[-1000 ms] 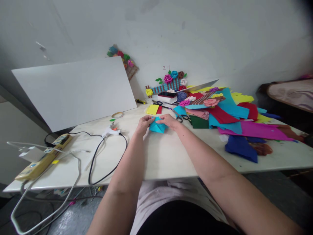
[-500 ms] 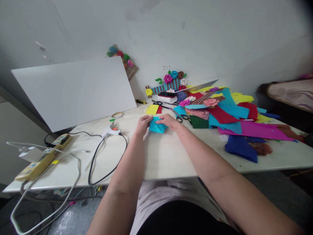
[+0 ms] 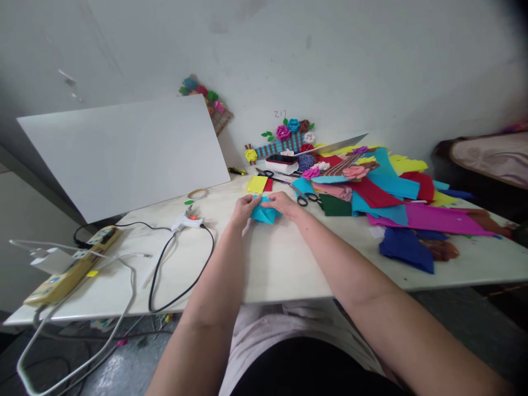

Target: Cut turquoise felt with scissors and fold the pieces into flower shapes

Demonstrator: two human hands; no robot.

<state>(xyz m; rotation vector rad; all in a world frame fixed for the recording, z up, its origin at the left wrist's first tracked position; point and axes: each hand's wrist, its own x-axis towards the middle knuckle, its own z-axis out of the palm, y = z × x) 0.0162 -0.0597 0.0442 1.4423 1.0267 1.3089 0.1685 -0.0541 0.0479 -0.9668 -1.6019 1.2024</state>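
A piece of light blue crepe paper (image 3: 264,213) is held between my two hands above the middle of the table. My left hand (image 3: 246,207) pinches its upper left edge, fingers closed. On the other side, my right hand (image 3: 282,203) grips the upper right part between thumb and fingers. The paper looks creased and hangs toward me. Just beyond my hands lie a yellow paper square (image 3: 257,184) and a red paper piece (image 3: 268,185). To the right of my right hand rest scissors (image 3: 303,200) with dark handles.
A white glue gun (image 3: 187,221) with a black cable lies to the left, near a tape roll (image 3: 197,193) and a yellow power strip (image 3: 78,264). A white board (image 3: 124,154) leans on the wall. Coloured papers (image 3: 383,192) and paper flowers (image 3: 284,132) sit at the right and back.
The blue paper has been bent or creased further between my fingers, and its lower edge sits slightly differently. Both hands stay nearly in place.
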